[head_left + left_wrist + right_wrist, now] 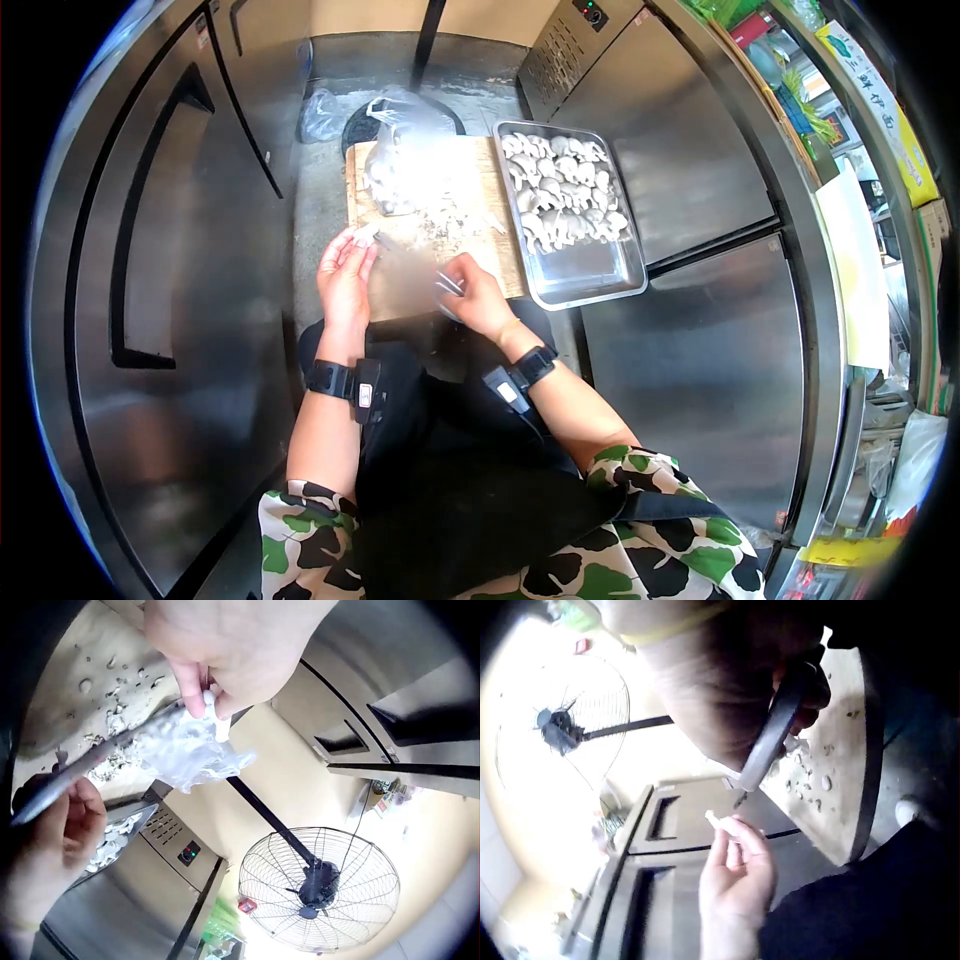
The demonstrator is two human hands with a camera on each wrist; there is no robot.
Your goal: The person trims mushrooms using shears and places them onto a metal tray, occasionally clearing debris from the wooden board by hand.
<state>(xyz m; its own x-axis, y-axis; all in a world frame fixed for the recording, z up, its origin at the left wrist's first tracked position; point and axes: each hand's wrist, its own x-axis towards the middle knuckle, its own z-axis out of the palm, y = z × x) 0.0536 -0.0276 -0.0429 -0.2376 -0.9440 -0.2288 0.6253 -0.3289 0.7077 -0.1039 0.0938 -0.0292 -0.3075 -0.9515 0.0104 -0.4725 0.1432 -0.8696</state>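
Thumb and fingers of the left hand [345,282] [232,649] [739,889] pinch a small white piece [368,234] [222,726] [720,822] above the wooden board [388,293]. To its right, the right hand [482,300] [64,832] [712,690] grips a long metal tool [450,284] [97,754] [769,750]; motion blurs its far end near the left hand, and its exact kind cannot be told. A clear plastic bag [395,175] [187,757] lies on the board's far part, beside scattered small scraps [450,220] [826,782].
Right of the board stands a metal tray [590,299] with rows of white pieces [565,185]. Steel cabinets [190,300] [700,370] flank both sides. Another plastic bag [323,115] lies on the floor at the back. A wire fan [319,889] [559,727] shows in both wrist views.
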